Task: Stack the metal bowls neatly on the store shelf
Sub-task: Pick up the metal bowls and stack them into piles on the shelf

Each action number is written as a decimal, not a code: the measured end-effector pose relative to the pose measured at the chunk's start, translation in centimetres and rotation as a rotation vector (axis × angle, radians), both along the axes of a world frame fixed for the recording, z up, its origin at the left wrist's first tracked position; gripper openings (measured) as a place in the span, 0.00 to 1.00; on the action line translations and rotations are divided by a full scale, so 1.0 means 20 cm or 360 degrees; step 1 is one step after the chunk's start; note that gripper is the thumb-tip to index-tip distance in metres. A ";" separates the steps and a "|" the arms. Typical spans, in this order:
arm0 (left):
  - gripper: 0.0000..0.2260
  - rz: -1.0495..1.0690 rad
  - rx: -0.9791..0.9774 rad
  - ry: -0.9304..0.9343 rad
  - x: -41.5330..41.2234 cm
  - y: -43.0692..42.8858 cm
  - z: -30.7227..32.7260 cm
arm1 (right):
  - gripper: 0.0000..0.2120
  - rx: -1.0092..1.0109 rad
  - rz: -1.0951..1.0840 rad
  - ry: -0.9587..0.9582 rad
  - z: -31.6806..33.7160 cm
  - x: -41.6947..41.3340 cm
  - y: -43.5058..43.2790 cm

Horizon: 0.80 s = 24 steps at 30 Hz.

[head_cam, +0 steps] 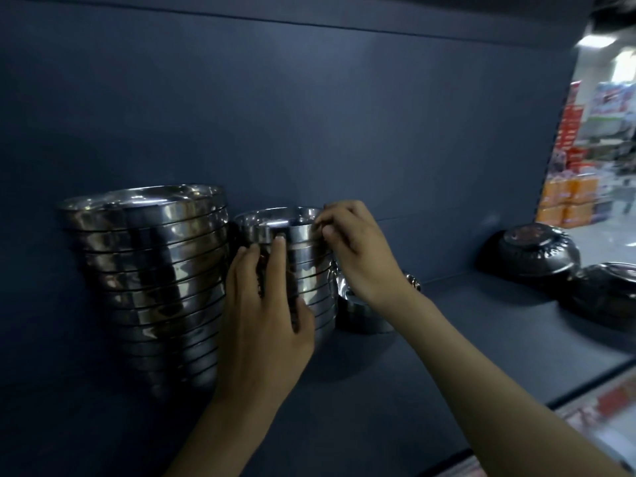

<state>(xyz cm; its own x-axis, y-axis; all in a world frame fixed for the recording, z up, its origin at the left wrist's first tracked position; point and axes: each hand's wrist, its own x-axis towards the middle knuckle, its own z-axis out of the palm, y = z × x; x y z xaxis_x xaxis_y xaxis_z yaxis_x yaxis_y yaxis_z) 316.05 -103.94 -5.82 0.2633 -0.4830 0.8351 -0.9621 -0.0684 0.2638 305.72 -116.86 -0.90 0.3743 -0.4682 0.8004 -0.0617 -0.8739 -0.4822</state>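
Observation:
Two stacks of shiny metal bowls stand on the dark shelf [447, 321]. The tall stack [151, 270] is on the left, with a shorter stack [306, 266] right beside it. My left hand [265, 304] lies against the front of the shorter stack, fingers pointing up along the bowls' sides. My right hand [358, 246] pinches the rim of the top bowl [275, 220] on its right side. A single small metal bowl [361, 311] sits low behind my right wrist, partly hidden.
Two dark patterned bowls [537, 253] [605, 290] lie upside down at the shelf's right end. The shelf's back wall is plain dark blue. Beyond the right edge, a bright store aisle shows stacked orange boxes [568, 201]. The shelf's front edge [585, 383] runs lower right.

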 end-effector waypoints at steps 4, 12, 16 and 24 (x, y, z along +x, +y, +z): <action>0.31 -0.0024 -0.0031 0.0023 0.01 0.01 0.00 | 0.09 -0.0049 -0.0040 0.0070 -0.01 0.00 0.02; 0.27 0.0050 -0.0038 -0.0268 -0.07 0.03 0.07 | 0.17 -0.0079 -0.0201 0.0104 -0.03 -0.16 0.09; 0.24 -0.0016 0.0037 -0.0419 -0.23 -0.02 0.13 | 0.17 0.0006 -0.0538 0.0140 -0.09 -0.40 0.06; 0.22 -0.0493 0.0381 -0.0369 -0.71 -0.36 0.11 | 0.16 0.0258 -0.1172 0.0315 -0.22 -1.06 -0.05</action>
<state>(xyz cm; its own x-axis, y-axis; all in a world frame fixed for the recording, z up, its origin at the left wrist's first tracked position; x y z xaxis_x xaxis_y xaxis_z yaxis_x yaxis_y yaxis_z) 301.80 -111.10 -3.69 -0.1050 -0.6961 0.7103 -0.9787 0.1991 0.0505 284.48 -117.87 -5.33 0.0503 -0.7570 0.6515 -0.6971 -0.4938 -0.5199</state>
